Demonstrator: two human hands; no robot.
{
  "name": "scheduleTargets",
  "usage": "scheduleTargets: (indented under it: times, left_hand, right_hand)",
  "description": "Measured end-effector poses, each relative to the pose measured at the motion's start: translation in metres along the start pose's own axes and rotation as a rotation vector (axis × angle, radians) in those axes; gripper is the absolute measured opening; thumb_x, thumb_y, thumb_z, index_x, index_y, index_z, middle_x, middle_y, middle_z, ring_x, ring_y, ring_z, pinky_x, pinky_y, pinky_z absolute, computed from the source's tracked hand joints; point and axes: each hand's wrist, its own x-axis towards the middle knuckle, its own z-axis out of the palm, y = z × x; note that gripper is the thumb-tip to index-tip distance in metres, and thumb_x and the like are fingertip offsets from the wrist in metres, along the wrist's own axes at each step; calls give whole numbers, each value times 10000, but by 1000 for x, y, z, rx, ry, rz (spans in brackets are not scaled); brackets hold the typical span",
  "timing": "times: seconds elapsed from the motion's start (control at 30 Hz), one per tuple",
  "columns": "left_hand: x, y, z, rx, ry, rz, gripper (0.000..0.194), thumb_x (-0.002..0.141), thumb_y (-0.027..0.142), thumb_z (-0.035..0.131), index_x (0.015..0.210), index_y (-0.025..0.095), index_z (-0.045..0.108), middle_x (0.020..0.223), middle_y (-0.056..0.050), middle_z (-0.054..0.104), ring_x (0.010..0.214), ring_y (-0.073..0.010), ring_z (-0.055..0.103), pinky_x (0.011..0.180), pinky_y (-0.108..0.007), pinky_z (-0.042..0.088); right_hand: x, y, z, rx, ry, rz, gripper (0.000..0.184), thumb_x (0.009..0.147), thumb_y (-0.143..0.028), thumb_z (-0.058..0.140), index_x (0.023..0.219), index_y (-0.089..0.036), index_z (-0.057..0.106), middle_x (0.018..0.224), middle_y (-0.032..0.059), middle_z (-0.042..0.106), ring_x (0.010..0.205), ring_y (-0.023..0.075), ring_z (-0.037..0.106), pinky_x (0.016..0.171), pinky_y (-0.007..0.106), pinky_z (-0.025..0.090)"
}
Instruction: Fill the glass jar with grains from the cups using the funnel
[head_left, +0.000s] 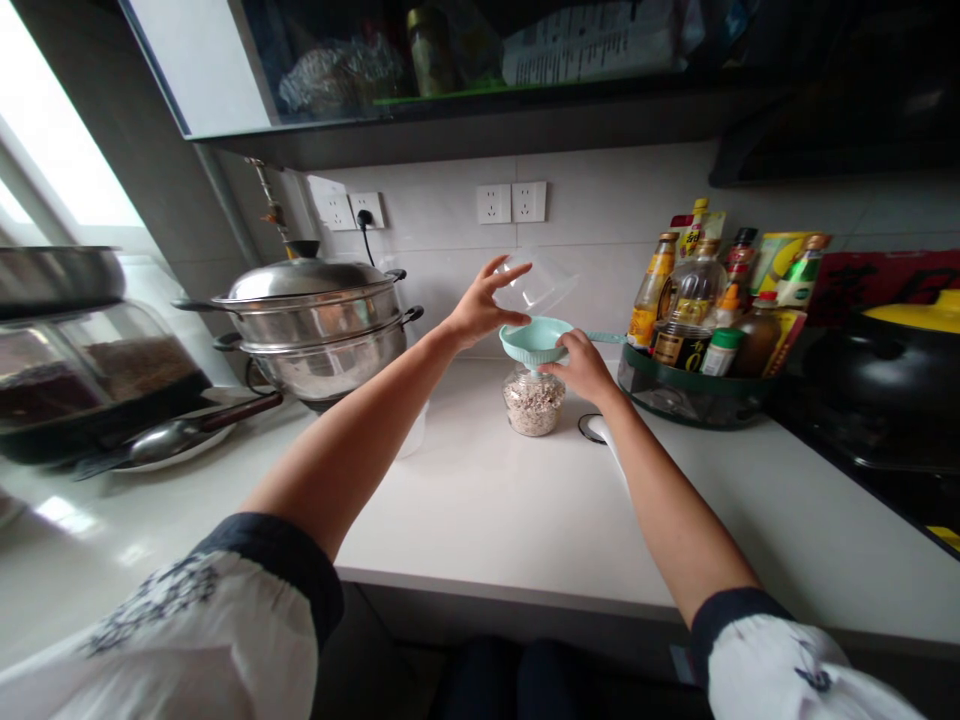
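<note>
A clear plastic container [541, 283], tilted over the funnel, is gripped at its left side by my left hand [486, 298], thumb below and fingers above. My right hand [585, 365] pinches the right rim of a mint-green funnel [534, 340]. The funnel sits upright in the mouth of a clear jar [534, 405], which stands on the white counter [495, 510]. Pale, flaky grains fill much of the jar. Whether anything is left inside the tilted container, I cannot tell.
Right of the jar lies a white-handled thing with a dark round rim [595, 429], partly behind my right forearm. A dark green tray [694, 385] holds several sauce bottles. Left stand a steel steamer pot [322, 330] and a ladle [172, 440] on a plate. An overhead cabinet [465, 135] hangs above.
</note>
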Motion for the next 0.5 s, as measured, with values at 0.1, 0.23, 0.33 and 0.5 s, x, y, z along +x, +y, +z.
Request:
scheduleTargets:
  times: [0.1,0.23,0.33,0.5]
  left_hand:
    - [-1,-1,0,-18,17,-23,771,567,276,825,1279,374,545,1532,-17,209,1368,-359,263,1073,-495,290]
    - [-1,-1,0,-25,71,-14,794,577,302,824,1304,383,514,1543,-16,184,1382,-364,226,1073,-506,282]
    - [-4,1,2,-6,26,6,808,567,320,832,1309,361,515,1545,-32,167,1379,-373,230,1075,-520,272]
    - [-9,6,6,9,-24,0,772,596,324,817,1305,368,514,1542,-32,167,1378,-375,227,1074,-534,276]
  right_hand:
    - [0,0,0,-3,5,-3,312,670,-395,740,805,-205,532,895,56,535,844,245,558,778,381,465]
    - [0,0,-1,-10,10,-3,307,664,-369,747,799,-203,527,890,56,530,841,247,555,773,379,463]
    - [1,0,-2,-5,6,-3,294,672,-364,737,799,-203,526,888,52,526,842,245,551,771,381,463]
    - [1,-1,-3,11,-5,-14,282,666,-340,737,792,-204,524,885,48,525,848,244,547,773,387,463]
